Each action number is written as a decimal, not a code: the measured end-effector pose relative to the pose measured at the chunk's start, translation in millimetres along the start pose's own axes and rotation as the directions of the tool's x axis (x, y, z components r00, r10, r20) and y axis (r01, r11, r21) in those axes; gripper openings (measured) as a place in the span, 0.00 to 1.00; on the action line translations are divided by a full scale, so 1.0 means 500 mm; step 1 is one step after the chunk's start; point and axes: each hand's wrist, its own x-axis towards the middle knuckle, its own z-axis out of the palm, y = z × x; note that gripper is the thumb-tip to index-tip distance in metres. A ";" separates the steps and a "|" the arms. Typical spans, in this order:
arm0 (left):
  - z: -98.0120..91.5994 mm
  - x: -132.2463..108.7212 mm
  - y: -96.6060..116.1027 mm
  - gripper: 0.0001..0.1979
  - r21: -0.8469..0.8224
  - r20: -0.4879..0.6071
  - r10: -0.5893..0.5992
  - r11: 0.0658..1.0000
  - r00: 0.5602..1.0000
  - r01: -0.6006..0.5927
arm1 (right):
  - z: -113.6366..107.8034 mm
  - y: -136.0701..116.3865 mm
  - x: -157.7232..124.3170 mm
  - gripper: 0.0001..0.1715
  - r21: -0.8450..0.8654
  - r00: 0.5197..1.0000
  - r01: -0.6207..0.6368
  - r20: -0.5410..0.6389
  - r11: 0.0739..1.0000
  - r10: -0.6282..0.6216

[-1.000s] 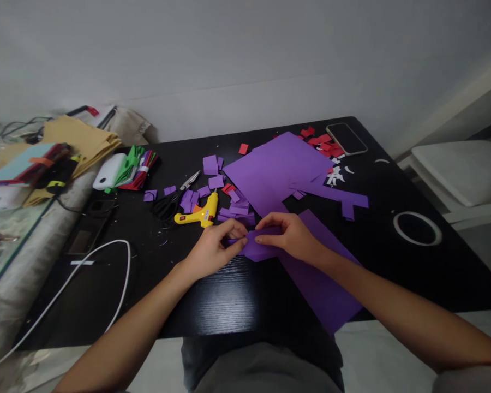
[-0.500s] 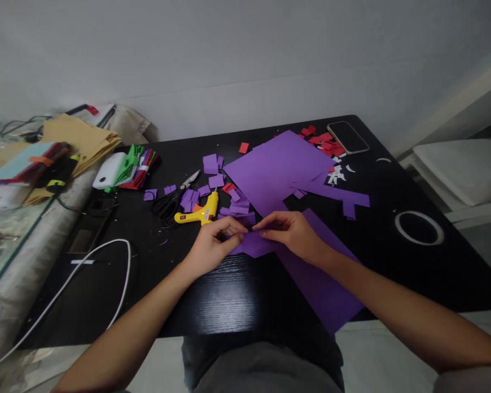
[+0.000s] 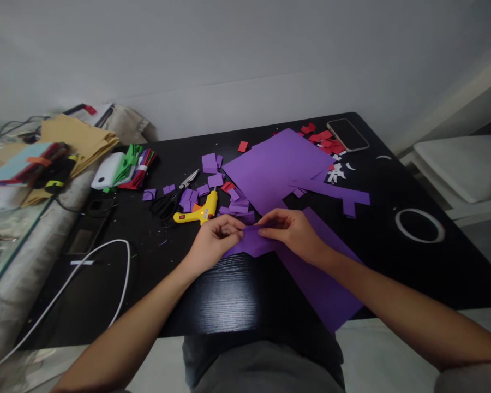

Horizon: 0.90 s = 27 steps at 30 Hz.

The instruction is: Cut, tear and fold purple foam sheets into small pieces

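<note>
Between both hands, low over the black table, is a piece of purple paper (image 3: pixel 256 244). My left hand (image 3: pixel 215 240) pinches its left part between thumb and fingers. The right part is in a pinch of my right hand (image 3: pixel 292 232). Under my right hand and forearm lies a large purple sheet (image 3: pixel 319 284). A yellow glue gun (image 3: pixel 200 212) rests just beyond my left hand, beside small folded purple pieces (image 3: pixel 239 204). Black-handled scissors (image 3: pixel 174 197) lie left of the glue gun.
More purple sheets (image 3: pixel 280 164) lie at the back, near red scraps (image 3: pixel 329 143), white scraps (image 3: pixel 336 173) and a phone (image 3: pixel 347 135). A white ring (image 3: pixel 419 225) sits at the right. A white cable (image 3: pixel 125 284) loops at the left. Brown envelopes (image 3: pixel 77 139) are stacked far left.
My hands stay nearly in place, with the fingertips slightly further apart on the purple paper. More of the paper's upper edge shows between them. The other things lie as before.
</note>
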 end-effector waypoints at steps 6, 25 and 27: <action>0.009 -0.005 -0.007 0.10 -0.013 0.094 -0.008 1.000 0.996 0.009 | 0.010 -0.002 -0.006 0.14 -0.205 0.993 0.115 -0.008 0.972 -0.119; -0.012 0.001 -0.010 0.06 0.073 0.080 0.168 0.982 0.983 -0.174 | -0.001 -0.001 -0.001 0.19 -0.043 0.990 0.140 0.011 0.989 -0.140; -0.015 -0.001 -0.008 0.06 0.144 0.066 0.210 0.965 0.976 -0.217 | -0.001 -0.003 0.000 0.18 -0.014 0.994 0.102 0.052 0.995 -0.101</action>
